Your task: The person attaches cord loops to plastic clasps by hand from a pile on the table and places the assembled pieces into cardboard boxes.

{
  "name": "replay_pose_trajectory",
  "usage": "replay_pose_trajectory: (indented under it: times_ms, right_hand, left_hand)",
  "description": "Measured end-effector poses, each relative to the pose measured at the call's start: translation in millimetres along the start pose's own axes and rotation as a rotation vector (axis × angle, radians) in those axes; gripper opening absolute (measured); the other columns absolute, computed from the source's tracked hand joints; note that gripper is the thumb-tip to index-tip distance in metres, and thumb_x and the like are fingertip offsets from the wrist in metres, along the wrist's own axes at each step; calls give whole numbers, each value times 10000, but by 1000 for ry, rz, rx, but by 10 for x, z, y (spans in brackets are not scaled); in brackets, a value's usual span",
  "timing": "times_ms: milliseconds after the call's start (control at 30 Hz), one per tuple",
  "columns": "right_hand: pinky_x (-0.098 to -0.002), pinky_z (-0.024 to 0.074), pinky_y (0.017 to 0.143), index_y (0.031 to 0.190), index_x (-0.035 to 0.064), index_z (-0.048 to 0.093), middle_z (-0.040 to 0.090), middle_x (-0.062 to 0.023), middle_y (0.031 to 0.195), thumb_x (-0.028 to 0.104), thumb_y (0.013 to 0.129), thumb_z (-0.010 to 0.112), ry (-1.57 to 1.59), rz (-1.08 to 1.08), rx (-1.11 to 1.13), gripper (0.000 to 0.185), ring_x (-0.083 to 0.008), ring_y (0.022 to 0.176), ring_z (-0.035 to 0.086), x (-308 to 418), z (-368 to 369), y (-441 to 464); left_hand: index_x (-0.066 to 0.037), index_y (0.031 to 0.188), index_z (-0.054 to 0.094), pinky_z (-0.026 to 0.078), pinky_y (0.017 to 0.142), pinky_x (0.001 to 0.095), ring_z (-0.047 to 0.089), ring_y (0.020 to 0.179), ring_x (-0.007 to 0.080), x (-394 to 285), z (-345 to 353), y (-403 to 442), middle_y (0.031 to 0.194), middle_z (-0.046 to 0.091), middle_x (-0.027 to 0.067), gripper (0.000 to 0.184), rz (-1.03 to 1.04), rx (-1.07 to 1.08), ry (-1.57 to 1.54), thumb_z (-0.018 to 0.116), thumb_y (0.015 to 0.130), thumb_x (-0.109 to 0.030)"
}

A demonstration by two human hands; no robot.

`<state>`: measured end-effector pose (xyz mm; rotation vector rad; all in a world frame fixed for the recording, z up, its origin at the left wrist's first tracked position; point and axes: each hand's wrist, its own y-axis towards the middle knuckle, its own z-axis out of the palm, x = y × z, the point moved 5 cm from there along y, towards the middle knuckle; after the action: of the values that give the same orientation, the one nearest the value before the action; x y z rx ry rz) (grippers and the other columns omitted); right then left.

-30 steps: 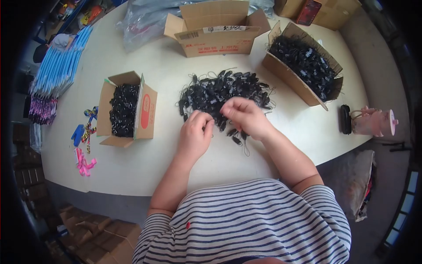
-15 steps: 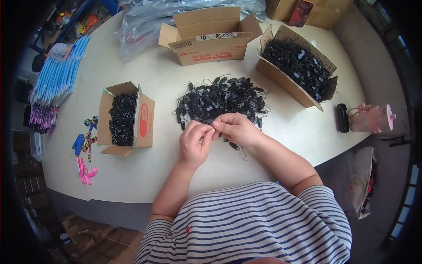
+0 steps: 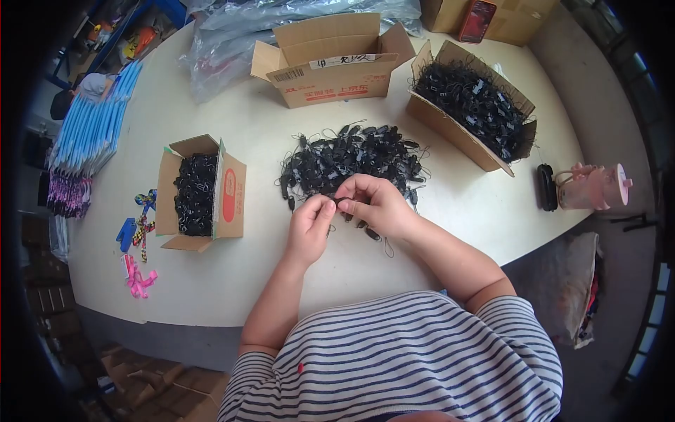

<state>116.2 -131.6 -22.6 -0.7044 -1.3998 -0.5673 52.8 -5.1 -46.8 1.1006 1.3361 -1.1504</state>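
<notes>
My left hand (image 3: 310,225) and my right hand (image 3: 380,206) meet at the near edge of a pile of black lanyard buckles (image 3: 351,158) with thin cord loops. Between their fingertips is a small black buckle (image 3: 338,200), pinched from both sides and mostly covered by the fingers. A thin loop hangs below the left fingertips. Several loose buckles lie under and beside my right hand, one with its cord loop (image 3: 388,247) toward me. To the left stands an open carton (image 3: 233,193) filled with small black parts. Another open carton (image 3: 450,130), at the back right, holds more looped black pieces.
A larger open carton (image 3: 337,90) stands behind the pile, before clear plastic bags (image 3: 232,49). Colourful straps (image 3: 140,281) and a blue stapler-like object (image 3: 126,233) lie at left, near stacked blue packets (image 3: 98,116). A pink cup (image 3: 594,188), black case (image 3: 546,188) and phone (image 3: 478,21) are right.
My fingers have shifted: the left thumb and fingers are drawn closer together, and the right fingers are more arched. A dark piece now shows between the fingertips. The pile looks the same.
</notes>
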Motion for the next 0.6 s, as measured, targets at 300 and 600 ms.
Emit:
replay_pose_trajectory:
  times_ms: [300,600]
  right_hand:
    - [-215,400,514,940,13,582,574,-15,761,66,792,630,-239,-113,14,164,-56,592,473,132,14,-46]
    - [-289,475,575,861,19,629,601,-95,815,60,714,686,-356,-296,-43,163,-215,680,590,200,-10,-47]
  left_hand:
    - [-16,771,527,310,510,190,374,582,26,-77,-18,9,667,457,-36,101,63,-42,-29,512,859,-63]
    - [-16,738,521,312,515,191,380,590,30,-71,-35,-6,633,448,-29,154,70,-58,7,523,869,-97]
